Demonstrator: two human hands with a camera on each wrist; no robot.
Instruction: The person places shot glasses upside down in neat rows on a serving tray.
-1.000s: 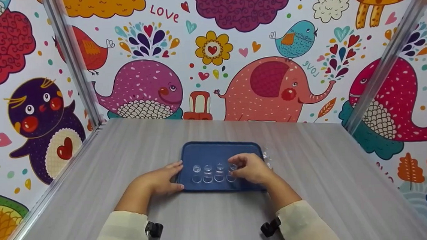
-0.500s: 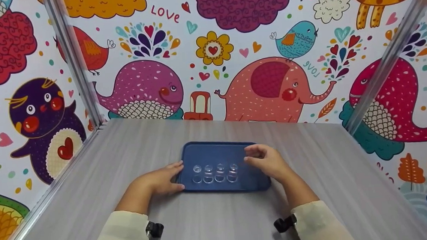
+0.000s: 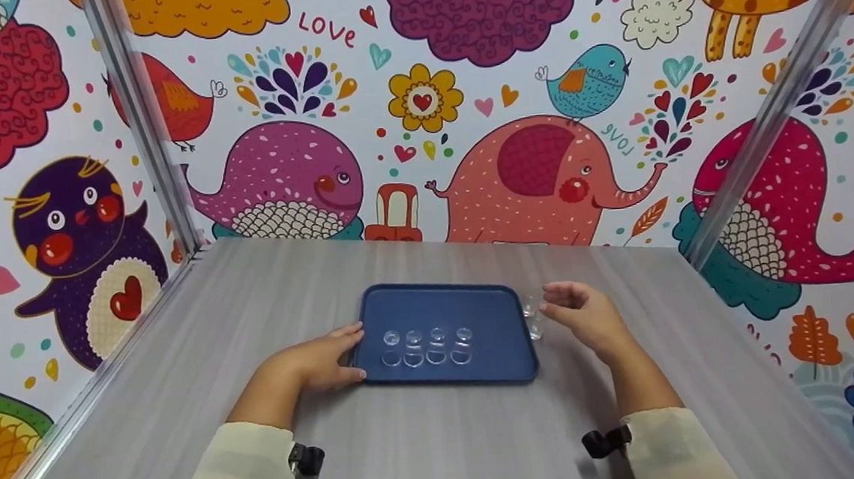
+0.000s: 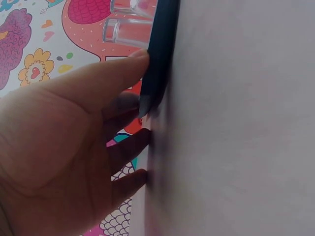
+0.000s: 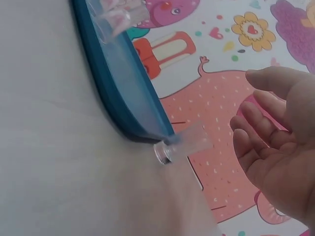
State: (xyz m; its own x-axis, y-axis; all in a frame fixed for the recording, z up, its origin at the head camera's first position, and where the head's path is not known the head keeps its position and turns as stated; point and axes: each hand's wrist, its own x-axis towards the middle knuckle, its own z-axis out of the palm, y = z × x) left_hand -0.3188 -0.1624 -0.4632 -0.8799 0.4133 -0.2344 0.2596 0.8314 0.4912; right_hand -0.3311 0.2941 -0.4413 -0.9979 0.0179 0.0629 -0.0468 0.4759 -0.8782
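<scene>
Several small clear shot glasses (image 3: 437,336) stand mouth down in a row on the blue tray (image 3: 439,299). At the tray's left edge rests my left hand (image 3: 326,358), with its thumb and fingertips against the rim. The left wrist view shows the thumb (image 4: 129,67) touching the dark tray side. My right hand (image 3: 583,315) hovers just beyond the tray's right edge, fingers loosely bent and holding nothing. Close by its fingertips are more shot glasses (image 3: 536,328) on the table. One upright shot glass (image 5: 184,142) shows by the tray corner in the right wrist view.
The grey wood-grain table (image 3: 441,441) carries the tray. Printed cartoon panels (image 3: 280,175) enclose the back and sides, with metal posts (image 3: 149,131) at the corners. Black wrist cameras (image 3: 307,460) sit at both cuffs.
My right hand has let go of the rightmost shot glass on the tray and moved right, past the tray's edge to the glasses outside. The left hand stays at the tray's left rim.
</scene>
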